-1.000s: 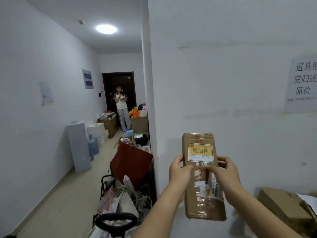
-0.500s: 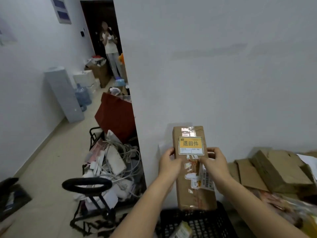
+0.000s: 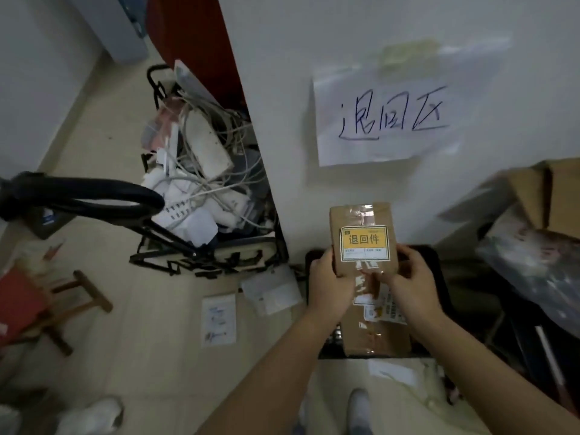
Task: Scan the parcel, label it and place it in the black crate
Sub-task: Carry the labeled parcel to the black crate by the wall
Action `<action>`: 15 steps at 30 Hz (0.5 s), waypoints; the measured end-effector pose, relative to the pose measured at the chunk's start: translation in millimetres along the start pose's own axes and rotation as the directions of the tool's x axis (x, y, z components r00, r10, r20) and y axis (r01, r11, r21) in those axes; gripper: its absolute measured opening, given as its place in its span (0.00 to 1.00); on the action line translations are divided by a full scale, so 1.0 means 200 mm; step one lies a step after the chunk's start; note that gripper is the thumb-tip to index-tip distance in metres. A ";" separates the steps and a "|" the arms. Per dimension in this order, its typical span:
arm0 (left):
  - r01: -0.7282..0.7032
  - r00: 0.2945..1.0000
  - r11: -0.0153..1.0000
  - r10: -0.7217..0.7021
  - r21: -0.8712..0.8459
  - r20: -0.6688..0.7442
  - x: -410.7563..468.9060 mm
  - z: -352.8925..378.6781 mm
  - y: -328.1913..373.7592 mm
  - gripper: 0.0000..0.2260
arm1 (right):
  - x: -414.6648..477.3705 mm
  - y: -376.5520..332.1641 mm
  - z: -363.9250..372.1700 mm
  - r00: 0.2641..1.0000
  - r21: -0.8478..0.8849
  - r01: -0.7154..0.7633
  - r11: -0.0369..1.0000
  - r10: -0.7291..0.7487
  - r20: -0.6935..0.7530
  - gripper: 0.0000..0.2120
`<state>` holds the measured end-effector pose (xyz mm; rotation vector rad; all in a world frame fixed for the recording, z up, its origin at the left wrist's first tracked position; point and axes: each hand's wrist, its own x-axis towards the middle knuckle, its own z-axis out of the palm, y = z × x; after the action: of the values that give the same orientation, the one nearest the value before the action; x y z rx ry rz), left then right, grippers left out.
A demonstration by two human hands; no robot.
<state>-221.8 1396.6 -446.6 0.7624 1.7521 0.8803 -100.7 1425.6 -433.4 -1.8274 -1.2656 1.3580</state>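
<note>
I hold a long brown cardboard parcel (image 3: pixel 361 215) upright in both hands. A yellow and white label (image 3: pixel 364 243) is stuck on its upper face, and a barcode sticker (image 3: pixel 390 310) sits lower down. My left hand (image 3: pixel 329 285) grips its left edge and my right hand (image 3: pixel 411 282) grips its right edge. Directly beneath the parcel, on the floor against the white wall, stands the black crate (image 3: pixel 441 277); most of its inside is hidden by the parcel and my hands.
A handwritten paper sign (image 3: pixel 386 117) is taped to the wall above the crate. Cardboard boxes (image 3: pixel 546 199) and plastic bags pile at the right. A black cart (image 3: pixel 201 189) full of cables and power strips stands at the left. Papers (image 3: pixel 218 318) lie on the floor.
The view has tilted downward from the corridor to the floor. The parcel, still in both hands, has come lower and now hangs over the black crate.
</note>
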 end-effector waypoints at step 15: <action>0.231 0.964 0.945 -0.255 0.231 0.077 0.59 0.42 -1.13 0.38 | 0.46 1.18 0.46 0.960 0.107 -0.253 0.962 0.263 -0.098 0.22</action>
<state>-199.7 1388.7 -714.0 0.7020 1.8210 0.4756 -94.4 1399.1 -702.2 -2.0253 -0.9144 1.4009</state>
